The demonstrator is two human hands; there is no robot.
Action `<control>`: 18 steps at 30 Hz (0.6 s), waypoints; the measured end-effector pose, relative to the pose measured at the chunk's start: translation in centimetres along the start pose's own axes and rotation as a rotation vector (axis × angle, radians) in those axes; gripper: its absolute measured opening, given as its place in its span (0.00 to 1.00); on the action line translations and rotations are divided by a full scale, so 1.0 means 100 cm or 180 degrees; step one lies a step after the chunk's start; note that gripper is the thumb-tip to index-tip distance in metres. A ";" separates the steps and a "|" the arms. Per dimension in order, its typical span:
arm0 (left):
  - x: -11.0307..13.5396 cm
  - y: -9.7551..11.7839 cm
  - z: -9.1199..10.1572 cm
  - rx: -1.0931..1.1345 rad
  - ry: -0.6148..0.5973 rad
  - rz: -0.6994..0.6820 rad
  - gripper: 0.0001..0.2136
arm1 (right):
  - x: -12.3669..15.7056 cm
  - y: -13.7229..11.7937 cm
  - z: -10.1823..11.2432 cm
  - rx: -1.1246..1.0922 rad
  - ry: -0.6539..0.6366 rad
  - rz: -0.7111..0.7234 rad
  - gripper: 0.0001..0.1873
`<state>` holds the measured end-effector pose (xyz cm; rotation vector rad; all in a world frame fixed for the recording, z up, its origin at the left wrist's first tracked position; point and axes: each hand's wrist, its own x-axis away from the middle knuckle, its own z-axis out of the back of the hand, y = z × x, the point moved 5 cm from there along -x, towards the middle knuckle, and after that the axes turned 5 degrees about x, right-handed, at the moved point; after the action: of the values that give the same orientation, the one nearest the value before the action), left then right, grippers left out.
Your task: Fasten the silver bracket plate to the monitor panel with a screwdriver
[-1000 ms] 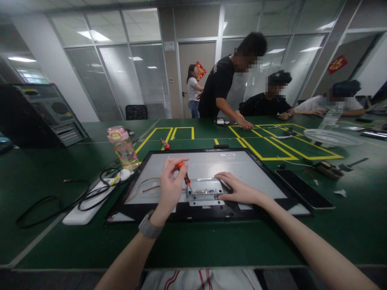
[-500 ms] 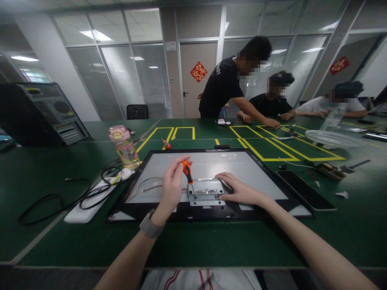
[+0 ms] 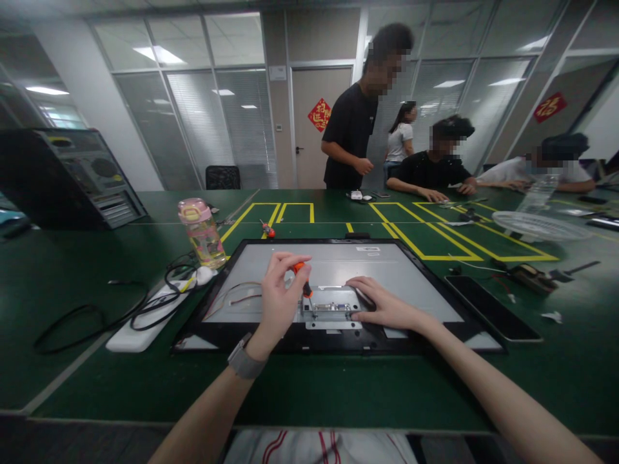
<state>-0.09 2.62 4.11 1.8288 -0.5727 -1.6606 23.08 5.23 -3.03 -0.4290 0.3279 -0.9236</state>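
My left hand [image 3: 280,293] is closed around the top of an orange and black screwdriver [image 3: 306,288], fingertips and thumb on its handle. The shaft slants down to the left front corner of a metal bracket [image 3: 333,324] with a row of connector ports; I cannot make out the screw under its tip. At the bracket's right end, my right hand [image 3: 389,304] holds it, with fingers on the top edge and thumb at the front. Beneath both lies a flat display panel [image 3: 411,270], its grey back facing up in a black frame.
To the left are a power strip [image 3: 140,325] with black cables, a pink-lidded bottle [image 3: 203,235] and a computer case [image 3: 72,180]. A red-handled tool [image 3: 269,230] lies behind the panel. A dark phone-like slab [image 3: 491,308] lies right. Several people are across the table.
My left thumb has come across the screwdriver handle, and the handle has shifted slightly right. My right hand stays put. The standing person has straightened and drawn an arm back; another person shows behind.
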 end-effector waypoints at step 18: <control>0.001 0.000 0.000 0.0228 -0.0030 0.0278 0.11 | 0.000 0.000 0.000 0.0008 -0.0007 -0.0041 0.38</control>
<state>-0.04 2.59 4.03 1.8203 -0.7145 -1.6106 23.08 5.23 -3.04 -0.4303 0.3222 -0.9358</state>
